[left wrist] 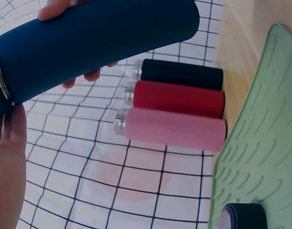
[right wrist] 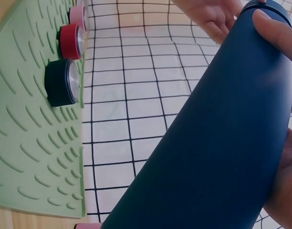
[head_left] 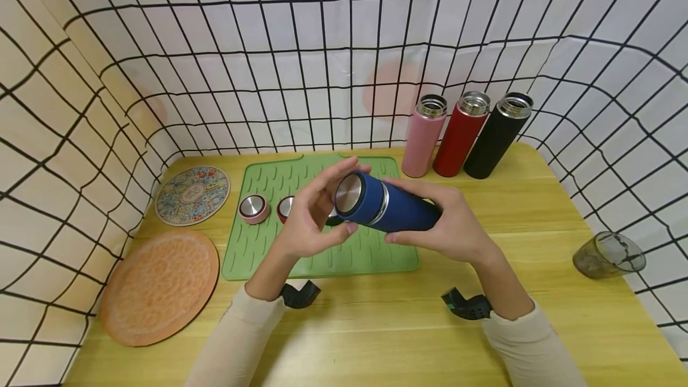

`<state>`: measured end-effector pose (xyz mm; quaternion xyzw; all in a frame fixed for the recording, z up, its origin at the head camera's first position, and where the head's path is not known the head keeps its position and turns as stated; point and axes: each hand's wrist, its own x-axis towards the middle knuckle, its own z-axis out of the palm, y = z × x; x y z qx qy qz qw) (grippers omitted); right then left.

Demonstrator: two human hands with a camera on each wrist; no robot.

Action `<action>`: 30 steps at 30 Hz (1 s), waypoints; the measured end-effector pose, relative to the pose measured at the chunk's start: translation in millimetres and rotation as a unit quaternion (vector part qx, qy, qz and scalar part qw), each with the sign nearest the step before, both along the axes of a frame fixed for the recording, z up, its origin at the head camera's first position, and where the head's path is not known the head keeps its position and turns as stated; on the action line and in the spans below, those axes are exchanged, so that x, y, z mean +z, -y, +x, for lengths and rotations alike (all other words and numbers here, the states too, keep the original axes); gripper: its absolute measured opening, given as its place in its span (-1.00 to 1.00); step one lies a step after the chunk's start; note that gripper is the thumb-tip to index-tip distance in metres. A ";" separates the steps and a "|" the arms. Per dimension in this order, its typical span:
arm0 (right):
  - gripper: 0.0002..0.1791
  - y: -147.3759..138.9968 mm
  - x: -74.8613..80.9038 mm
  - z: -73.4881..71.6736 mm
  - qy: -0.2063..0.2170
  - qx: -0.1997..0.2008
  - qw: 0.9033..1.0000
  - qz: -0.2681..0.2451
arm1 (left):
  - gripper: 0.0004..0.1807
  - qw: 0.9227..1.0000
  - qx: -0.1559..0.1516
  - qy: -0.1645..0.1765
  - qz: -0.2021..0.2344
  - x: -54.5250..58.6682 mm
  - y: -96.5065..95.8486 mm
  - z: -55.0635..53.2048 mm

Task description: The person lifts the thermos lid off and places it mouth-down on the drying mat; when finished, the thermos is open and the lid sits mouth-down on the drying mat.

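A dark blue insulated bottle [head_left: 411, 206] with a steel ring below its blue cap [head_left: 371, 199] is held tilted above the green mat, its cap end toward the left. My right hand [head_left: 457, 223] grips the bottle's body, with the thumb on one side and fingers round the other. At the cap, my left hand [head_left: 306, 223] curves round with thumb and fingertips at its sides. On the mat below sit a pink lid [head_left: 254, 209], a red lid [right wrist: 69, 42] and a black lid [right wrist: 60, 83], the last partly hidden by the left hand in the head view.
Pink [head_left: 421, 142], red [head_left: 459, 139] and black [head_left: 497, 141] bottles without lids stand upright at the back right. The green mat [head_left: 322, 264] lies mid-table. A patterned round mat [head_left: 193, 196] and an orange round mat [head_left: 161, 285] lie left. A smoky glass [head_left: 607, 255] stands far right.
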<state>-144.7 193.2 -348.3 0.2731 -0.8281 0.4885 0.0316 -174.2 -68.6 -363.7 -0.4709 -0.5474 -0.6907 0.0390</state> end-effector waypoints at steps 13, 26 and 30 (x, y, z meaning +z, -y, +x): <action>-0.07 -0.2 -0.8 -2.0 -0.025 -0.026 0.999 0.006 | -0.12 0.998 0.047 0.032 0.016 -1.2 0.7 0.7; -0.12 -10.5 -1.9 -7.4 0.024 -0.061 0.998 -0.011 | -0.13 0.995 0.077 0.064 0.024 -4.9 0.0 -2.6; -0.13 -11.4 -1.4 -9.0 0.035 -0.072 0.997 -0.012 | -0.12 0.992 0.097 0.081 0.016 -5.6 -0.3 -3.2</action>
